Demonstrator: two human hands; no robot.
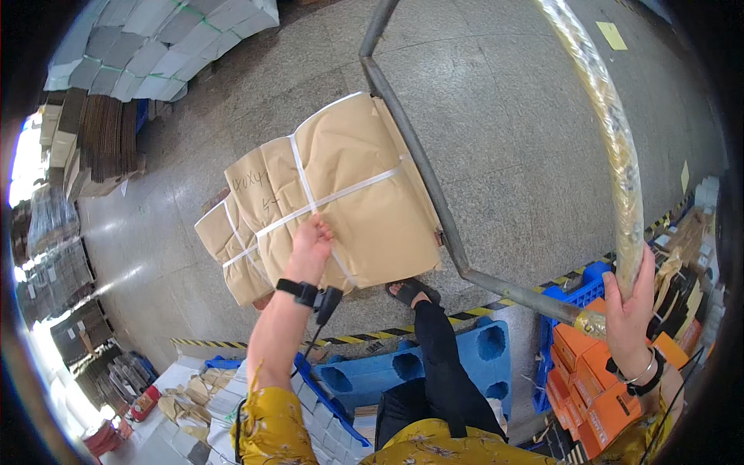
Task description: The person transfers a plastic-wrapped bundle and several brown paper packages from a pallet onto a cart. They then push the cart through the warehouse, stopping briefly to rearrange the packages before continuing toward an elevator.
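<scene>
Your two yellow patterned sleeves [275, 422] sit closest, both cut off by the lower rim. Two hands in view. Left hand [312, 236]: fingers curled in, closed on one white strap [301, 167], just below where two straps cross on the larger brown paper bundle [380, 217]; fingertips partly hidden, so exact finger placement can't be told. Right hand [632, 310]: wrapped around the taped handle [616, 132], thumb on the near side, other fingers mostly behind the bar. At least two bundles: the larger ahead of you at mid-floor, just beside the bent grey tube [432, 186], and a smaller bundle [211, 226] against its left side, partly covered. Can't make out what they rest on. One dark sandal [418, 293] shows; your other foot is hidden. Two blue pallets: light blue pallet [457, 349] by your legs, partly covered, and deeper blue pallet [585, 288] near your right hand, mostly blocked. Orange boxes [573, 372]: several, overlapping, no firm count. Far-left stacks blur into glare.
</scene>
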